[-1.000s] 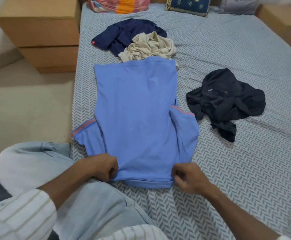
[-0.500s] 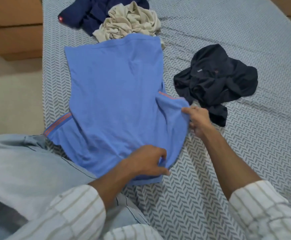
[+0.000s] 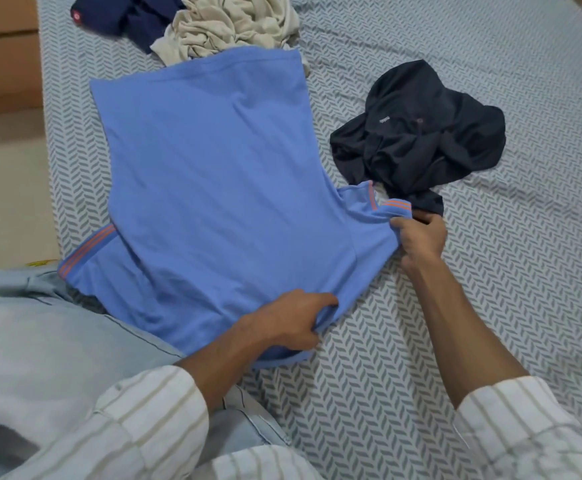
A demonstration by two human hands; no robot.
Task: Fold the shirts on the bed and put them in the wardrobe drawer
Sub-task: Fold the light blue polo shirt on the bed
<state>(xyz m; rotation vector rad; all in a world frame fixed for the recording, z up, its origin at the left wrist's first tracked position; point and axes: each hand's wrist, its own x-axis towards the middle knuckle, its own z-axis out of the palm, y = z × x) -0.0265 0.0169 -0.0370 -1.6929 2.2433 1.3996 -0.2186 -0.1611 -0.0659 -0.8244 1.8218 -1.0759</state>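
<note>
Grey herringbone bedsheet (image 3: 456, 341) filled most of the view, with a wooden cabinet (image 3: 2, 53) far left of both hands. Blue shirt (image 3: 213, 188) lay spread flat on the bed, ahead of the left hand and left of the right hand. Black shirt (image 3: 421, 133) sat crumpled just beyond the right hand, touching the blue sleeve end. Beige shirt (image 3: 227, 26) and navy shirt (image 3: 133, 15) were bunched well beyond both hands, the beige one against the blue shirt's far edge. Left hand (image 3: 293, 323) gripped the blue shirt's near edge, fingers curled into the fabric. Right hand (image 3: 421, 237) pinched the orange-striped sleeve cuff (image 3: 395, 206).
</note>
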